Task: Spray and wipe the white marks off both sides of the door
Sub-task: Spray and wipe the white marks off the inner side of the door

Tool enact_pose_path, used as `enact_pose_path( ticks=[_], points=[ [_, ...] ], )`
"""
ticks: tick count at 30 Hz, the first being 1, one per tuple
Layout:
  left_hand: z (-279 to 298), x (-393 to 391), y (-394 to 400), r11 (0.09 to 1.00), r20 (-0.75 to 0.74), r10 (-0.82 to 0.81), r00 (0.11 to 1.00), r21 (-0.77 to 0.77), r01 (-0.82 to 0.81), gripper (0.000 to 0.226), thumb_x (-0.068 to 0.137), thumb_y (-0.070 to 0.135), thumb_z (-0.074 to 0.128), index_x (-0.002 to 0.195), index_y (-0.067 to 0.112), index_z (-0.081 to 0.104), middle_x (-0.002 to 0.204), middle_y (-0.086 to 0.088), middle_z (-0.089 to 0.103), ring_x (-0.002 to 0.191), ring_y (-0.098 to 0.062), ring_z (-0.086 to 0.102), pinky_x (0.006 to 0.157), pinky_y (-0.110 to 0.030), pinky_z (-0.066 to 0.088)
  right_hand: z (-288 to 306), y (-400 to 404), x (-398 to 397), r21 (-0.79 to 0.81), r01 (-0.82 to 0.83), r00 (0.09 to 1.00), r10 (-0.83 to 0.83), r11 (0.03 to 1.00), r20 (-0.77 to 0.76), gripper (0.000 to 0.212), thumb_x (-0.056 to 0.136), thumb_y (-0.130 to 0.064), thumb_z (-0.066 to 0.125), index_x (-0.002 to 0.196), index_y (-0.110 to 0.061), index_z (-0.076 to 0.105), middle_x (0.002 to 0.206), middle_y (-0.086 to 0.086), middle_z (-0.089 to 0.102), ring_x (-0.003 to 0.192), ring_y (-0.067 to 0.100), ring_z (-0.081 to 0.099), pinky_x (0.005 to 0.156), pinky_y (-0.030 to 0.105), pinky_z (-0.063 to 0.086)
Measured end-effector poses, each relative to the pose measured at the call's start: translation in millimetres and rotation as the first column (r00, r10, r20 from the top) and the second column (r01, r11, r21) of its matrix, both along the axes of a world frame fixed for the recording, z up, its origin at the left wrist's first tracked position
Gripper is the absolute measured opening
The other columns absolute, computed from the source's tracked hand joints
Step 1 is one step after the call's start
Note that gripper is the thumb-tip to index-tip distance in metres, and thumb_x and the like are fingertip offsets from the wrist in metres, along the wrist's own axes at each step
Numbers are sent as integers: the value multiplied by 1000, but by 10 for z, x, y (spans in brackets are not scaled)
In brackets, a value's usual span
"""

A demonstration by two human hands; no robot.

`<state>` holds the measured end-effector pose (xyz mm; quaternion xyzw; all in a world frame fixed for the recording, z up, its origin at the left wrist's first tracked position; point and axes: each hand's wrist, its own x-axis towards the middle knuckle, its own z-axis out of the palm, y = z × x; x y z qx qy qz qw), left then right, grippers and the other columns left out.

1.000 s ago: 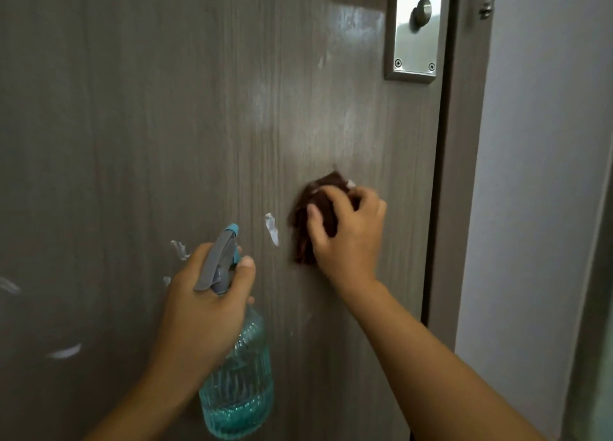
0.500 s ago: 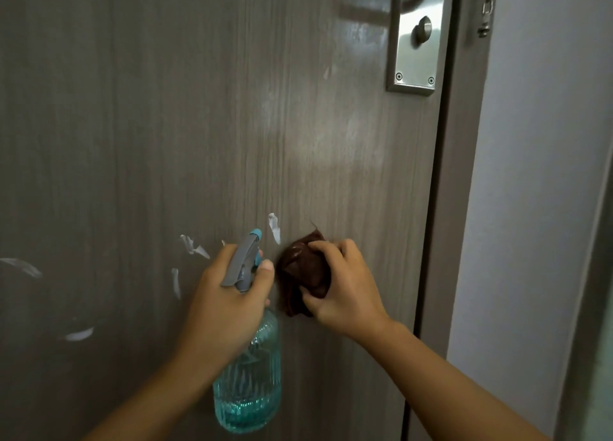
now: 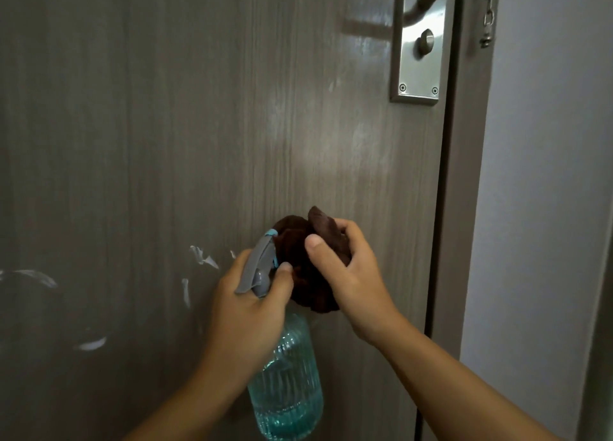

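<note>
Head view: right hand [image 3: 356,284] fingers curl round bunched brown cloth [image 3: 306,261], pressing it on door [image 3: 199,109] to scrub. Left hand [image 3: 247,311] grips spray bottle [image 3: 287,384] neck, ready. White marks [image 3: 202,258] left of its fingers.

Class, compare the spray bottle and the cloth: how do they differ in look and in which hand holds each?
The spray bottle is clear, ribbed and blue-tinted; the cloth is dark brown and bunched. The left hand holds the bottle; the right hand holds the cloth. Both are close to the door.
</note>
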<state>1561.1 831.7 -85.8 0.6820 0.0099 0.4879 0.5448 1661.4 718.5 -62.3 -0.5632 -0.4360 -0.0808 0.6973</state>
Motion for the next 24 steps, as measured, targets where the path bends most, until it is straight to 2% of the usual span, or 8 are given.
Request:
enact_pose_path(
  ticks=[3, 6, 8, 10, 12, 17, 21, 24],
  points=[
    [-2, -6, 17, 1000, 11, 2, 1000, -7, -2, 24, 98, 12, 68, 102, 35, 71, 93, 6, 75, 88, -10, 72, 79, -39, 60, -10, 10, -45, 29, -87, 988, 89, 996, -124, 58, 86, -57, 65, 121, -11, 61, 114, 12, 74, 109, 26, 73, 96, 50, 59],
    [-25, 9, 38, 1000, 8, -1, 1000, -10, 1, 20, 97, 10, 68, 98, 30, 72, 91, -5, 73, 88, -25, 71, 82, -52, 60, -21, 24, -62, 56, -153, 954, 162, 987, -253, 57, 100, -52, 50, 125, -4, 66, 118, 18, 74, 113, 33, 71, 103, 57, 54],
    [-44, 10, 38, 1000, 3, -24, 1000, -6, 24, 18, 97, 11, 67, 100, 27, 72, 92, -8, 73, 89, -28, 70, 84, -54, 60, -27, 6, -82, 60, -177, 929, 187, 982, -320, 53, 110, -45, 43, 125, 0, 67, 116, 21, 74, 113, 35, 71, 103, 57, 54],
    [-58, 5, 35, 999, 4, -45, 999, -15, 45, 19, 98, 9, 66, 104, 26, 73, 94, -7, 74, 90, -25, 72, 82, -47, 63, -21, -12, -106, 43, -209, 913, 211, 977, -349, 52, 111, -39, 37, 123, 1, 68, 114, 22, 75, 111, 36, 72, 99, 53, 57],
    [-64, -8, 35, 998, 7, -60, 998, -24, 61, 22, 99, 8, 65, 107, 25, 74, 94, -4, 75, 89, -19, 72, 76, -32, 60, -22, -19, -101, 26, -224, 903, 218, 974, -370, 53, 111, -40, 35, 122, -2, 70, 113, 21, 75, 109, 35, 73, 97, 51, 59],
    [-35, -17, 18, 996, 24, -86, 996, -37, 87, 25, 97, 4, 66, 105, 26, 75, 94, -4, 76, 87, -14, 72, 70, -17, 56, -10, -11, -55, 21, -266, 849, 245, 964, -468, 64, 108, -56, 29, 128, -11, 70, 118, 14, 76, 113, 28, 73, 102, 51, 55],
    [-6, -26, -29, 993, 10, -116, 993, 1, 116, 23, 97, 4, 67, 105, 24, 75, 90, 0, 75, 84, -9, 71, 70, -16, 54, -13, -3, -42, 80, -185, 846, 200, 980, -494, 69, 107, -62, 29, 125, -11, 71, 115, 16, 76, 108, 30, 74, 98, 54, 57],
    [-26, 0, -65, 995, 15, -102, 995, 5, 102, 23, 97, 6, 67, 103, 27, 75, 90, -1, 75, 84, -13, 72, 70, -19, 57, -27, 36, -20, 136, -86, 899, 136, 987, -416, 54, 93, -60, 50, 125, -19, 64, 122, 17, 72, 113, 33, 71, 99, 59, 56]
  ],
)
